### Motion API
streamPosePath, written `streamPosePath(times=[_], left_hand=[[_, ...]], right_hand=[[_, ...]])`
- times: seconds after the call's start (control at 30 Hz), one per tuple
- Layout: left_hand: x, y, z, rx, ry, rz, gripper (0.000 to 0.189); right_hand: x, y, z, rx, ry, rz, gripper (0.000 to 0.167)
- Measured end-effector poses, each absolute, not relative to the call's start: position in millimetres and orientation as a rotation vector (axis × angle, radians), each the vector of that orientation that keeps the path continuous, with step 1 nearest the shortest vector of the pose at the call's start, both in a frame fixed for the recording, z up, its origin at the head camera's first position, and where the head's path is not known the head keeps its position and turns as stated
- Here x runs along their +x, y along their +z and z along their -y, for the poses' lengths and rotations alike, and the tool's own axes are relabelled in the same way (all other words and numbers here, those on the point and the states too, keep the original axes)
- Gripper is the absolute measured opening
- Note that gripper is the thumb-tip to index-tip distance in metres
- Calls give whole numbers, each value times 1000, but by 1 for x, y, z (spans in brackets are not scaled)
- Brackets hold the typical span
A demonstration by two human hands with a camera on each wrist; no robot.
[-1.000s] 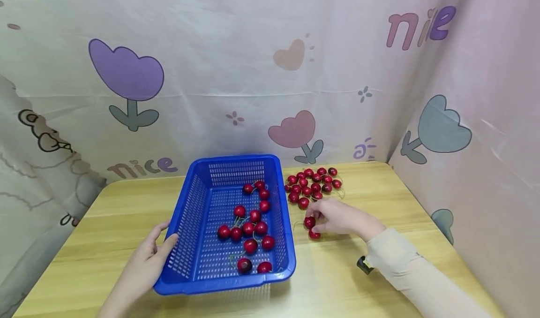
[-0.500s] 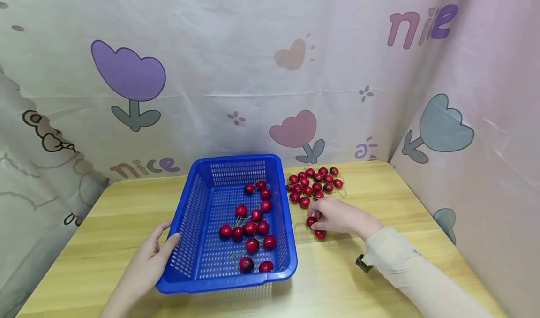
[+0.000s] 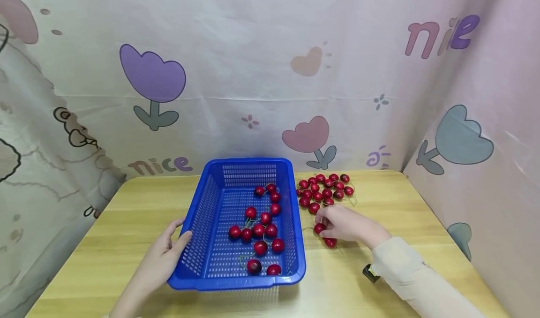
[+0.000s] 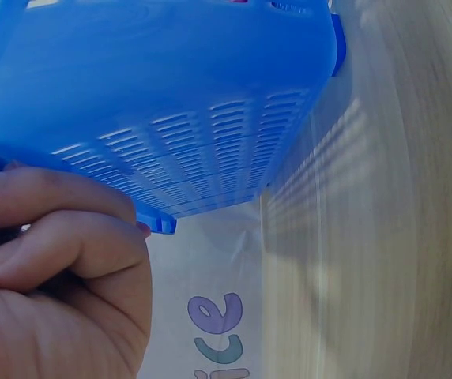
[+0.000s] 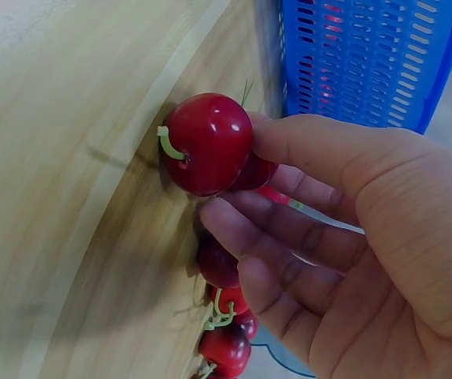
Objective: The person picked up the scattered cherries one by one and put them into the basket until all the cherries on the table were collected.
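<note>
A blue plastic basket [image 3: 234,283] with slotted walls holds several red cherries [image 3: 258,230]. My left hand [image 3: 162,257] grips its left rim, thumb on top and fingers curled under the edge, as the left wrist view also shows. Right of the basket, my right hand [image 3: 343,222] is down at the table, with a cherry [image 3: 319,229] pinched between thumb and fingertips. Just in front of it lies another cherry [image 5: 210,144], its green stem stub showing in the right wrist view. The fingers partly hide the pinched cherry.
A cluster of loose cherries [image 3: 317,196] with thin stems lies behind my right hand. Under everything is a wooden table [image 3: 105,243]. A printed curtain [image 3: 236,74] hangs along its back and sides. Something small and black [image 3: 371,273] shows beneath the right sleeve.
The head view has shifted, so everything appears further right. The front cherry has rolled slightly rightward from the pinched one. My left hand keeps its hold on the basket.
</note>
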State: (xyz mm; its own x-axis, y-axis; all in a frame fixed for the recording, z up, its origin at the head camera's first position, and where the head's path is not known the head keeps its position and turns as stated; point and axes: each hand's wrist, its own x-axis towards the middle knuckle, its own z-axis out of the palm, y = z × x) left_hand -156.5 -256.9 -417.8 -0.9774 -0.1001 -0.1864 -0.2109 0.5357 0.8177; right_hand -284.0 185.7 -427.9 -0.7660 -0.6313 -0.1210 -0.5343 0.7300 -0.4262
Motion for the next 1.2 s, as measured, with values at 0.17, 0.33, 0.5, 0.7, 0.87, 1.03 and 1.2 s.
streamPosePath(times=[0.17,0.33,0.5,0.7,0.87,1.03,1.2], left_hand=[[-162,-417,256,-236,1502,-2613,63],[-166,-415,255,-199,1538,-2589,63],[-170,-413,252,-170,1558,-2577,62],[-167,-418,253,-158,1556,-2561,61],[-156,-424,256,-181,1557,-2510,65],[-153,-426,258,-205,1588,-2481,68],[-159,-424,257,-266,1579,-2531,66]], right_hand=[[-282,-433,-190,-892,-605,-2667,19],[-282,-435,-193,-861,-659,-2666,19],[-284,-426,-201,-858,-756,-2670,20],[-282,-401,-205,-840,-779,-2728,23],[-276,-380,-197,-925,-782,-2728,22],[-278,-362,-185,-1033,-747,-2730,19],[-289,-347,-176,-1104,-699,-2737,19]])
